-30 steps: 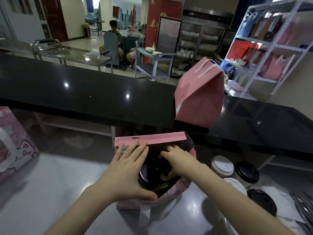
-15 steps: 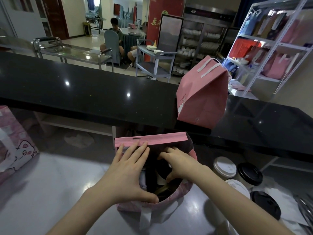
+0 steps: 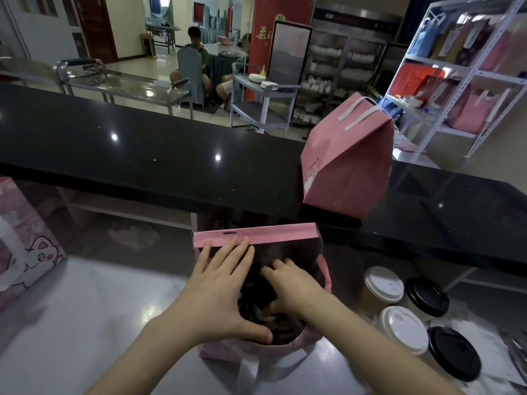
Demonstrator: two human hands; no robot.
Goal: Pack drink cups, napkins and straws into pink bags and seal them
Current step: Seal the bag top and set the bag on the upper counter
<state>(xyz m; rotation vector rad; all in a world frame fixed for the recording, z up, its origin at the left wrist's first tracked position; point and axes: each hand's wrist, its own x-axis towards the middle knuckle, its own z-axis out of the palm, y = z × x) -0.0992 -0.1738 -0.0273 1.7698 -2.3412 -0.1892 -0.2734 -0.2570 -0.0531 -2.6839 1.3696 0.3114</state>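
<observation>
An open pink bag (image 3: 256,238) stands on the steel worktop in front of me, its far flap upright. My left hand (image 3: 219,295) lies flat over the bag's left side, fingers straight against the flap, thumb along the near rim. My right hand (image 3: 288,286) reaches down into the bag's mouth with fingers curled among dark cup lids; what it holds is hidden. To the right stand loose cups: two with white lids (image 3: 383,283) (image 3: 403,329) and two with black lids (image 3: 426,296) (image 3: 453,356).
A sealed pink bag (image 3: 348,166) with white handles sits on the raised black counter (image 3: 142,155) behind. Another pink bag with a cat print (image 3: 25,252) is at the left edge. Shelving with more bags (image 3: 470,81) stands far right.
My right hand has sunk a little deeper into the bag. My left hand has shifted slightly toward the flap. The bag stays in place.
</observation>
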